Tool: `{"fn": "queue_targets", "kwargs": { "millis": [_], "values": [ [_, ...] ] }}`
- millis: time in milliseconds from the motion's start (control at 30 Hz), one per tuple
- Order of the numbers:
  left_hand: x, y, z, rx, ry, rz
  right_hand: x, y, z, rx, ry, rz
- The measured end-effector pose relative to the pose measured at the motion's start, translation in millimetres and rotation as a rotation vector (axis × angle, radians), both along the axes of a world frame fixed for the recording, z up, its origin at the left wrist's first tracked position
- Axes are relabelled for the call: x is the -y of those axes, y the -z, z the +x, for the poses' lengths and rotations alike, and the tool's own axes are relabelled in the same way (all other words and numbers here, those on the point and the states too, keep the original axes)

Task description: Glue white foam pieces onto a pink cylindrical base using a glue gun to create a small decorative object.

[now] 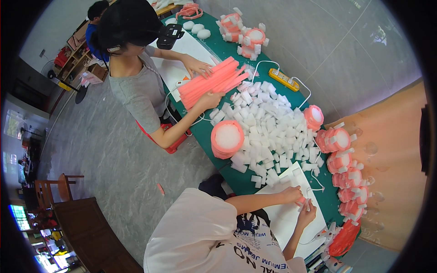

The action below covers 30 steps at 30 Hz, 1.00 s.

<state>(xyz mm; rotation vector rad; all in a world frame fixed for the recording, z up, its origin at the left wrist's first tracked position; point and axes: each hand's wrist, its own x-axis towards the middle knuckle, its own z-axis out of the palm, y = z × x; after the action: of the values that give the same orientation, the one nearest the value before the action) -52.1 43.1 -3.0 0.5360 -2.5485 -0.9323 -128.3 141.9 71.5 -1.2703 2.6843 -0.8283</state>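
While facing the white board (278, 217), pinches a small pink piece (301, 200) above it in the left hand (290, 195); curls the right hand (308, 214) against it, cannot tell whether gripping; near the heap of white blocks (273, 123).

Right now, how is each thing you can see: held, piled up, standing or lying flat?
Left hand: closed on a small pink piece
Right hand: fingertips at that piece, grip unclear
Pink strips: bundled, held in the co-worker's hands
White blocks: loose, heaped
Big pink roll: standing upright
Yellow power strip: lying flat, cords attached, on or off unclear
White board: lying flat
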Motion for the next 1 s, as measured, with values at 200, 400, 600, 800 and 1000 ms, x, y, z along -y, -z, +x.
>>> {"fn": "queue_targets", "kwargs": {
  "millis": [200, 400, 600, 800, 1000],
  "values": [
    [2.5, 2.3, 2.8, -0.024, 0.019, -0.025, 3.9, -3.6, 4.1, -0.09, -0.034, 0.018],
    [2.2, -1.1, 4.1, 0.016, -0.002, -0.011, 4.0, -3.5, 3.7, -0.074, -0.04, 0.022],
    [1.4, 2.0, 2.2, -0.022, 0.002, 0.035, 2.8, 3.4, 0.0, -0.073, -0.058, -0.023],
    [3.9, 0.4, -0.8, -0.018, 0.103, 0.034, -8.7, 17.4, -11.4, -0.056, -0.065, -0.113],
    [11.7, 3.7, 3.4, -0.076, 0.045, 0.042, 1.7, 11.3, -6.1, 0.063, 0.001, -0.143]
  ]
}}
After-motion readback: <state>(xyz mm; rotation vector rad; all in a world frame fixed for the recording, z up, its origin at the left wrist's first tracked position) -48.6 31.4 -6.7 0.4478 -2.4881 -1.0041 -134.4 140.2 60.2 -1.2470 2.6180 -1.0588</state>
